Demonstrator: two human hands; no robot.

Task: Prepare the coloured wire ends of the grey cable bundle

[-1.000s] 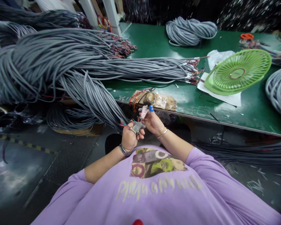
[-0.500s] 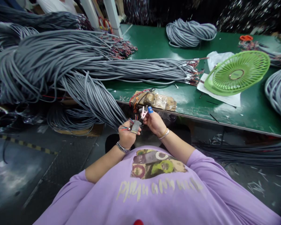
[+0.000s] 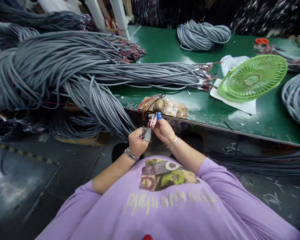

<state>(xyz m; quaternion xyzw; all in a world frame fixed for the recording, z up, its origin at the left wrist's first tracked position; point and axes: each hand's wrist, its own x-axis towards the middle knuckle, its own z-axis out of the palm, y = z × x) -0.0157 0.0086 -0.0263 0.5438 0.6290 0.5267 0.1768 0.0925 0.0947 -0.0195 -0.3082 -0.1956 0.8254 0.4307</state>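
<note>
We see a blue thumb cover [image 3: 159, 116] on our right hand [image 3: 164, 132], a pale pink tool [image 3: 153, 121] in it, a grey piece [image 3: 147, 135] in our left hand [image 3: 137, 142], and yellow-and-black striped floor tape [image 3: 25, 153] leftward.

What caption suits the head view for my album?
Left hand holds a gray piece with wires, right hand a pink piece, before a green bench bearing cables.

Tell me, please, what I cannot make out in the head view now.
In the head view:
Pale pink piece: too small to identify, partly covered by the right hand.
Thin wires at the left hand: too small to count, partly hidden by that hand.
Cable coil at far right: cut off by the picture's edge.
</note>
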